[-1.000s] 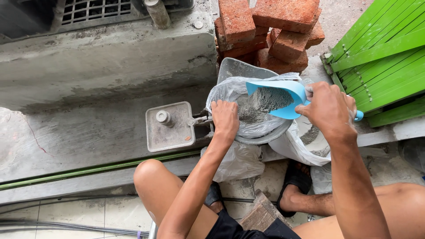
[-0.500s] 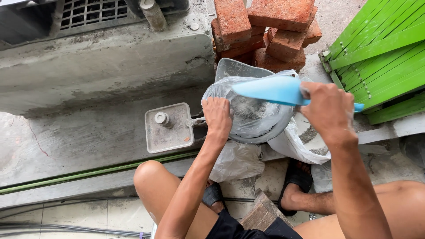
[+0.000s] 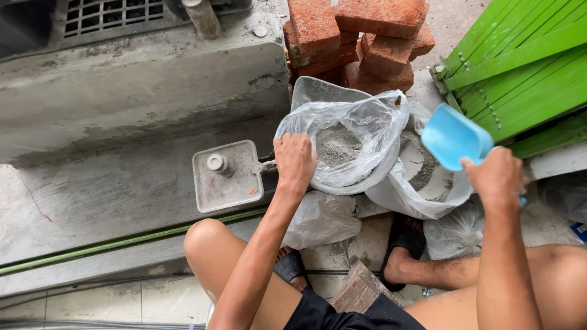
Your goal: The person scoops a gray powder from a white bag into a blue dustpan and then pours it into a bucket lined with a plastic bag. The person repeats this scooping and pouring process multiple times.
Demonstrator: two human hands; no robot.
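The blue plastic scoop (image 3: pixel 454 135) was up in the air, clear of everything, its mouth tipped toward the bags. The right hand (image 3: pixel 496 178) was wrapped tight around its handle, fingers fully closed. Just left of it sat the clear plastic bag (image 3: pixel 367 131) lining a round grey bowl (image 3: pixel 361 183), with a heap of grey powder (image 3: pixel 336 145) lying inside. The left hand (image 3: pixel 295 160) was clamped on the bag's near rim, fingers curled over the edge, pinning it to the bowl. Between bowl and scoop, a second open bag (image 3: pixel 422 183) held more of the grey powder. Beside the left hand lay a square metal float (image 3: pixel 227 176) with a round knob, flat on the concrete ledge (image 3: pixel 122 122). Behind the bowl, red bricks (image 3: pixel 358 36) were stacked up; to the right, green slatted panels (image 3: pixel 520 67) leaned in. Below, the person squatted, black sandals (image 3: pixel 405 241) on the paved floor.
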